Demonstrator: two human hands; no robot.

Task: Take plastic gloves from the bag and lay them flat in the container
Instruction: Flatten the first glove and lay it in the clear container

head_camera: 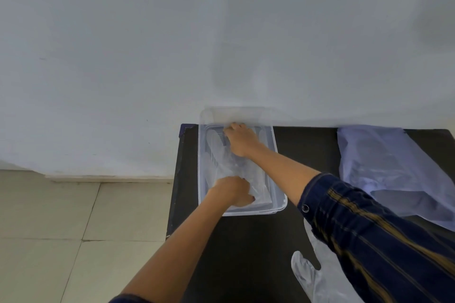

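A clear rectangular plastic container [279,200] stands on the black table at its left end. A transparent plastic glove [218,155] lies inside it. My left hand [232,190] presses the glove's near end against the container floor. My right hand [240,139] reaches across and holds the glove's far end by the back wall, fingers curled down on it. The translucent plastic bag [384,167] lies crumpled at the table's right side. Another clear glove [310,275] lies flat on the table near me, partly under my right sleeve.
The black table [246,248] butts against a white wall [172,44]. Its left edge drops to a tiled floor [61,229]. My right forearm in a dark striped sleeve crosses the table between container and bag.
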